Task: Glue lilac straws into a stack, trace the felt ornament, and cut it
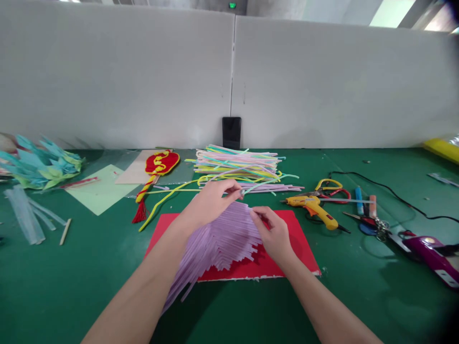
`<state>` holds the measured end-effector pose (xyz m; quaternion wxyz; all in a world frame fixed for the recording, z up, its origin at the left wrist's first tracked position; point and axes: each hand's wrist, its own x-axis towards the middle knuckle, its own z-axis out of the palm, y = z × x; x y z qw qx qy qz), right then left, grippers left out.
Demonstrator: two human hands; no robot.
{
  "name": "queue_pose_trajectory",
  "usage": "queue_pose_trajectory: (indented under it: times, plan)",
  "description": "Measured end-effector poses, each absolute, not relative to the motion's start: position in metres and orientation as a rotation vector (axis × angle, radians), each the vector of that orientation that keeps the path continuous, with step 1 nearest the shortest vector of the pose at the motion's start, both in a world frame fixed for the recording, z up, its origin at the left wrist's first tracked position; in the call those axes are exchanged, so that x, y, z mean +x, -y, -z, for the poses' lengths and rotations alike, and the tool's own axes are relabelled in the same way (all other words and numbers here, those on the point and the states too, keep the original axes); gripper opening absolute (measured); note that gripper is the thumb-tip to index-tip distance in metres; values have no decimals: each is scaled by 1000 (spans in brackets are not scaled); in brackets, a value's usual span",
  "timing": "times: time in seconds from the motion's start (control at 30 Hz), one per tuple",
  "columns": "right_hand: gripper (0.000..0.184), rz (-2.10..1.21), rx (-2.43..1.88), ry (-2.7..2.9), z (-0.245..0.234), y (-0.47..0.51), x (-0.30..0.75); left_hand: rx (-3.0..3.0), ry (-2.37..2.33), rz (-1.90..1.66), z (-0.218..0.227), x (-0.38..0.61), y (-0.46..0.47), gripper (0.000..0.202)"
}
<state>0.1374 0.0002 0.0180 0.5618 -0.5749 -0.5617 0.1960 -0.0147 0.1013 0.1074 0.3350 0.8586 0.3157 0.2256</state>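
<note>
A fan-shaped piece of lilac pipe cleaners (229, 234), laid side by side in slanted rows, is over a red board (294, 243). Its loose ends trail toward the lower left. My right hand (274, 231) is closed at its upper right edge, thumb and fingers pinching the rim. Above the piece's top edge, my left hand (220, 198) is also closed, thumb against forefinger. A tiny pale bit shows at those fingertips, too small to name. Just behind the hands lies a pile of pastel pipe cleaners (236, 165).
On the right are a yellow glue gun (319, 210), pliers (332, 188), scissors (362, 220) and a purple corded tool (430, 258). Leftward lie a red-and-yellow tasselled ornament (162, 163), green paper (95, 191) and clear strips (25, 215). A phone (231, 131) leans on the white partition (143, 76).
</note>
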Motion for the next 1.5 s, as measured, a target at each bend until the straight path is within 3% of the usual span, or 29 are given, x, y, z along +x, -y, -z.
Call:
queue_pose_trajectory:
  times: [0.8, 1.03, 1.5]
  plan:
    - [13, -409, -1320, 1358, -22, 0, 136, 2182, -789, -568, -105, -13, -98, 15]
    - [14, -427, -1326, 1352, -21, 0, 136, 2119, -745, -586, -102, -13, -99, 23]
    - [22, -508, -1492, 1191, -17, -3, 145, 1835, -679, -773, -122, -14, -94, 11]
